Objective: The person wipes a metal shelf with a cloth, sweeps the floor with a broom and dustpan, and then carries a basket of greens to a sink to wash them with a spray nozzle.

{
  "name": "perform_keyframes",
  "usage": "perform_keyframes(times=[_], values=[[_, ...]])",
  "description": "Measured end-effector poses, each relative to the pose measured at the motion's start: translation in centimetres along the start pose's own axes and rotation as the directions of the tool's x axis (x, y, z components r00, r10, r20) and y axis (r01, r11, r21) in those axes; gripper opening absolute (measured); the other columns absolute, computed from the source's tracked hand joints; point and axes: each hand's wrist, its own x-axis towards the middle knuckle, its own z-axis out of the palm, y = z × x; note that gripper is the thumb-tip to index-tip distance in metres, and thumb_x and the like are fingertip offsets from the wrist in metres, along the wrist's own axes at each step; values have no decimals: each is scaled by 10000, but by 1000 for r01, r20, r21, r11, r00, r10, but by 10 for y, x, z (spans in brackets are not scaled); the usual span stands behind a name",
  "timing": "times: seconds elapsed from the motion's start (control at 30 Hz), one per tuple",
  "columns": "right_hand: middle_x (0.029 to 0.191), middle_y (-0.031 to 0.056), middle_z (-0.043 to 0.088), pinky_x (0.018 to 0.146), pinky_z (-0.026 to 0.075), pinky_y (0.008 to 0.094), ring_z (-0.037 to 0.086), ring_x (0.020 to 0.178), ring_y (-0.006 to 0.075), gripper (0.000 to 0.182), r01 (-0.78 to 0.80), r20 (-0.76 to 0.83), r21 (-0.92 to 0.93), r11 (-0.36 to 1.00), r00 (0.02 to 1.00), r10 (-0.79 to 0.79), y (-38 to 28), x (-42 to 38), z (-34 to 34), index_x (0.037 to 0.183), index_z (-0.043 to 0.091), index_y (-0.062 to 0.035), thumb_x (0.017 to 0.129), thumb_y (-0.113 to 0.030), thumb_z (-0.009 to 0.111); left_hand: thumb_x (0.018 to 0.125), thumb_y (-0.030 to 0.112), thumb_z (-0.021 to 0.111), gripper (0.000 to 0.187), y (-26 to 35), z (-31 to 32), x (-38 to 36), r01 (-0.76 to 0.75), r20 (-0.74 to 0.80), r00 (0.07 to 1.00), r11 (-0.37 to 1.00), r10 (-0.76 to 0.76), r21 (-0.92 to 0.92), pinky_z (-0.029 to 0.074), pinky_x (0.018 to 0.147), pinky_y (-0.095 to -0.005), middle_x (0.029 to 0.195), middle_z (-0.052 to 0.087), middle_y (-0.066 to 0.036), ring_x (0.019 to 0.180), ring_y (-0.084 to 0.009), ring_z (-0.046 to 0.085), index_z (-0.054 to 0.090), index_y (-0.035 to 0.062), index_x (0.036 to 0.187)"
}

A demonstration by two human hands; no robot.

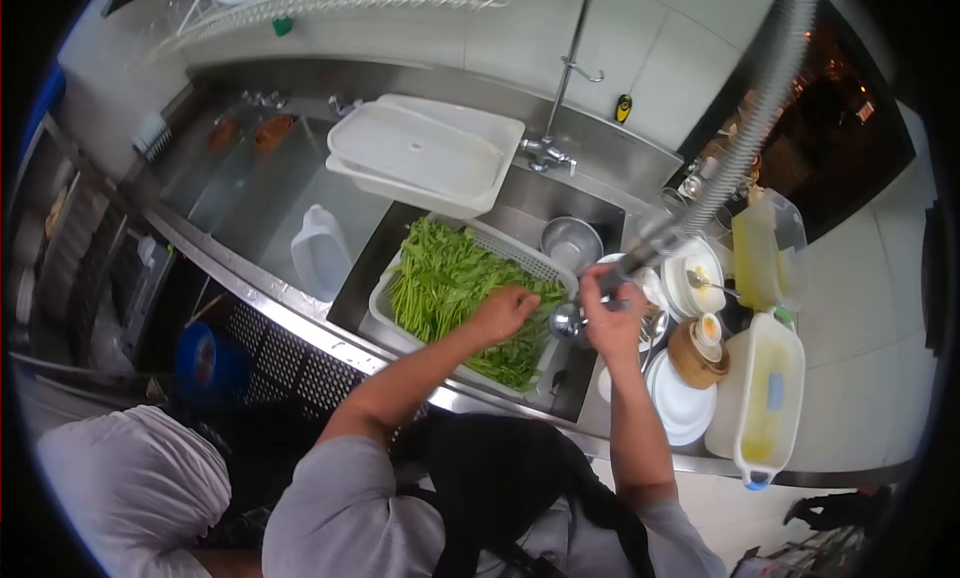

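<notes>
Leafy greens (440,288) with long stems fill a white perforated basket (380,303) in the sink. Above their right part is my left hand (503,315), its fingers curled closed; whether anything is inside them is hidden. My right hand (612,323) grips a spray nozzle (567,321) over the basket's right edge. Its round metal head points toward the greens, and no water stream can be made out. From the nozzle, a ribbed metal hose (745,143) runs up to the top right. A metal bowl (571,244) sits behind the basket in the sink.
White lidded tubs (420,143) rest across the sink divider. A cut plastic jug (320,248) lies in the left basin. To the right are stacked plates (680,403), a bamboo steamer (690,356) and a long white bin (775,388). Another person (135,478) is at lower left.
</notes>
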Motion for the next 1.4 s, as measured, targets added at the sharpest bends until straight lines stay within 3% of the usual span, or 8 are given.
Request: perform_keyframes(times=[0.1, 0.27, 0.3, 0.37, 0.47, 0.97, 1.07, 1.4], values=[[846, 70, 661, 695, 481, 280, 619, 755, 134, 59, 38, -78, 56, 998, 996, -33, -43, 11, 0, 909, 631, -20, 874, -64, 647, 858, 351, 604, 465, -32, -35, 4, -247, -72, 938, 800, 339, 547, 308, 1083, -523, 1358, 480, -190, 1296, -398, 396, 562, 71, 1226], [889, 117, 569, 791, 493, 380, 621, 879, 273, 81, 349, -226, 280, 894, 929, -293, -91, 23, 27, 973, 525, -4, 907, -44, 549, 867, 375, 579, 544, -66, -86, 25, -26, -193, 951, 684, 242, 729, 195, 1125, -584, 1444, 397, -199, 1378, -407, 285, 505, 64, 1307], [889, 117, 569, 791, 493, 380, 621, 879, 273, 81, 349, -226, 266, 899, 929, -293, -93, 22, 31, 973, 525, -4, 907, -44, 549, 867, 375, 579, 544, -71, -94, 32, -37, -188, 951, 692, 246, 721, 195, 1125, -584, 1444, 397, -199, 1378, -407, 285, 505, 64, 1307], [880, 109, 529, 786, 498, 409, 629, 865, 303, 96, 354, -112, 270, 895, 935, -336, -97, 13, 39, 970, 516, -8, 901, -63, 555, 919, 405, 502, 576, -81, -104, 40, 363, -409, 902, 751, -136, 552, 161, 1130, -597, 1484, 346, -201, 1399, -418, 243, 430, 74, 1385], [889, 126, 604, 742, 483, 350, 635, 850, 262, 98, 354, -62, 295, 888, 934, -351, -95, 4, 55, 963, 544, -7, 888, -52, 590, 966, 448, 393, 596, -106, -84, 39, 244, -193, 968, 765, -159, 595, 134, 1135, -599, 1503, 318, -206, 1412, -425, 209, 379, 74, 1430], [897, 105, 561, 714, 485, 354, 643, 835, 271, 121, 347, -182, 332, 877, 936, -302, -112, 8, 95, 970, 504, -25, 903, -96, 576, 977, 485, 332, 616, -118, -77, 42, 268, -218, 962, 707, -164, 654, 134, 1139, -588, 1511, 331, -167, 1416, -383, 228, 360, 101, 1458], [895, 99, 516, 689, 516, 398, 627, 822, 333, 168, 302, -19, 268, 915, 951, -308, -112, 4, 83, 992, 496, -18, 899, -128, 582, 976, 479, 341, 610, -114, -80, 43, 282, -214, 959, 712, -186, 644, 131, 1138, -590, 1505, 340, -169, 1417, -386, 224, 369, 100, 1453], [801, 86, 570, 725, 495, 367, 631, 833, 240, 89, 307, -104, 101, 946, 949, -297, -108, -13, 35, 956, 527, -16, 904, -63, 583, 976, 472, 346, 599, -124, -74, 44, 273, -261, 955, 771, -143, 576, 130, 1137, -596, 1491, 358, -174, 1414, -395, 225, 393, 86, 1431]])
